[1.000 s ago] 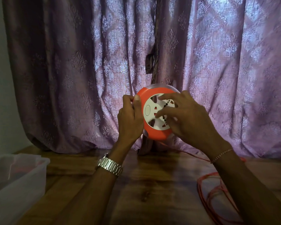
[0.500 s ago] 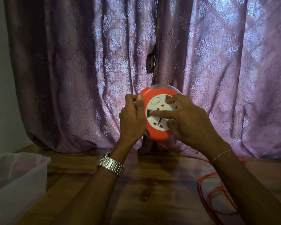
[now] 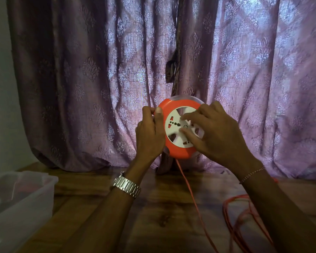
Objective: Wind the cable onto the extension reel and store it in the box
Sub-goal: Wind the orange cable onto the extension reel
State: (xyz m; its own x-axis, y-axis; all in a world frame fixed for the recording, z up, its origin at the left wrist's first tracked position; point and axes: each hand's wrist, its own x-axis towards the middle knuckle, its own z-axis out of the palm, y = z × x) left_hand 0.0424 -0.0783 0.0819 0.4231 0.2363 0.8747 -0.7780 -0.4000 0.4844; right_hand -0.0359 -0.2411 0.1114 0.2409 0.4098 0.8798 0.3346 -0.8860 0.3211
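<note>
Two hands on reel over wooden table, purple curtain behind

Box cut by left edge; cable coils run off bottom.

No text, label, brand or number can be read anywhere; the extension reel shows only unmarked socket holes on its white face.

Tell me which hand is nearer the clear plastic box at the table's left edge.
Left. The left hand grips the orange reel on the side facing the clear plastic box; the right hand is on the reel's far side, fingers on its white face.
</note>
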